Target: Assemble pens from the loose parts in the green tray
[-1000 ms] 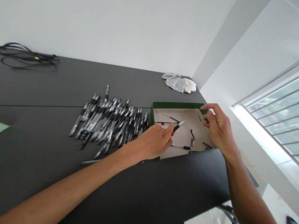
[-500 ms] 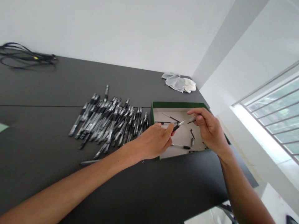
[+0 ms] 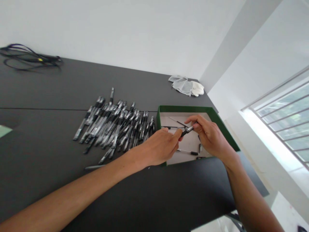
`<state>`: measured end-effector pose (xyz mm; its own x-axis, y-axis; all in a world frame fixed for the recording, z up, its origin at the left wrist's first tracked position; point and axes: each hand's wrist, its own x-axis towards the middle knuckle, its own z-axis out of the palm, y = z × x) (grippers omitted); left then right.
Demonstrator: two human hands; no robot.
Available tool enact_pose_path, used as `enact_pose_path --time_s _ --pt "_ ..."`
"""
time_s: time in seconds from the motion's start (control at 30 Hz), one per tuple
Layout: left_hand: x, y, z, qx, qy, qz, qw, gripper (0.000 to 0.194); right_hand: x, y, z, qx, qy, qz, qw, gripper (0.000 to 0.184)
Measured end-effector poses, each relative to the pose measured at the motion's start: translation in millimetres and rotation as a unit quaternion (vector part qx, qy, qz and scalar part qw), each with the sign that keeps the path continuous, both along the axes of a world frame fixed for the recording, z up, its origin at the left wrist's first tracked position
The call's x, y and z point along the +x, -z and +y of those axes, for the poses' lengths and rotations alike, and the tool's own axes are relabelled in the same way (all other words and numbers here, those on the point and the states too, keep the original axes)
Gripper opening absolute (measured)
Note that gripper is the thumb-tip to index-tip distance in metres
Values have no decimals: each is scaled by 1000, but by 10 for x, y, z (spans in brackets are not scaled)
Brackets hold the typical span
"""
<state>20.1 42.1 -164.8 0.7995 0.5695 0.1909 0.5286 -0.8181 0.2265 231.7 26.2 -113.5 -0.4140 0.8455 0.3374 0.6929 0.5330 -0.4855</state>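
Note:
Over the green box (image 3: 227,132), my left hand (image 3: 160,146) is closed around a black-gripped pen (image 3: 184,132), its front end pointing right. My right hand (image 3: 212,137) pinches a pen cap (image 3: 190,128), which meets the front of that pen; how far over the tip it sits is hard to see. Inside the box lie a clear pen piece with a black end (image 3: 190,152), a small loose cap (image 3: 200,148) and several thin dark parts, some hidden behind my hands.
Left of the box, a heap of black-and-clear pens (image 3: 117,125) covers part of the dark table (image 3: 145,199). White gloves (image 3: 185,86) lie near the wall. A coiled black cable (image 3: 29,58) is at the far left, above a pale green sheet (image 3: 4,130). A barred window is at right.
My right hand has moved left from the box's right side, bringing the cap up to the pen's front end. My left hand has stayed nearly still with the pen.

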Motion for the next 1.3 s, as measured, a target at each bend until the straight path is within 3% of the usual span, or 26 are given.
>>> enact_pose_path --time_s 0.23,0.33,0.47,0.6,0.7,0.77,0.83,0.9,1.03,1.17,1.3 --pt "-7 61 48 4 59 -5 998 24 -133 113 -28 -11 -19 49 999 29" --pt "-12 83 47 29 50 -10 998 27 -163 118 -25 -9 -31 51 998 27" --pt "5 114 33 10 41 -40 998 27 -160 79 -35 -17 -38 55 998 28" --pt "-1 59 70 -109 27 -128 985 24 -162 51 -72 -17 -18 79 997 37" --pt "-134 -151 177 -241 9 -255 937 28 -103 78 -41 -4 17 153 988 54" --pt "-307 -348 284 -272 -43 -312 909 35 -12 111 17 2 39 182 983 55" --pt "-518 -521 405 -304 -96 -292 901 42 107 139 84 -2 58 173 983 52" --pt "-723 -614 519 -369 -121 -206 898 47 229 153 143 -1 74 144 987 47" --pt "-971 -536 667 -515 -114 -53 848 51 412 157 235 36 125 88 988 30" --pt "-998 -388 715 -519 -202 -1 831 54 486 180 341 39 144 20 989 28" --pt "-927 -390 741 -480 -262 -41 836 52 445 245 440 -30 73 -141 987 20"
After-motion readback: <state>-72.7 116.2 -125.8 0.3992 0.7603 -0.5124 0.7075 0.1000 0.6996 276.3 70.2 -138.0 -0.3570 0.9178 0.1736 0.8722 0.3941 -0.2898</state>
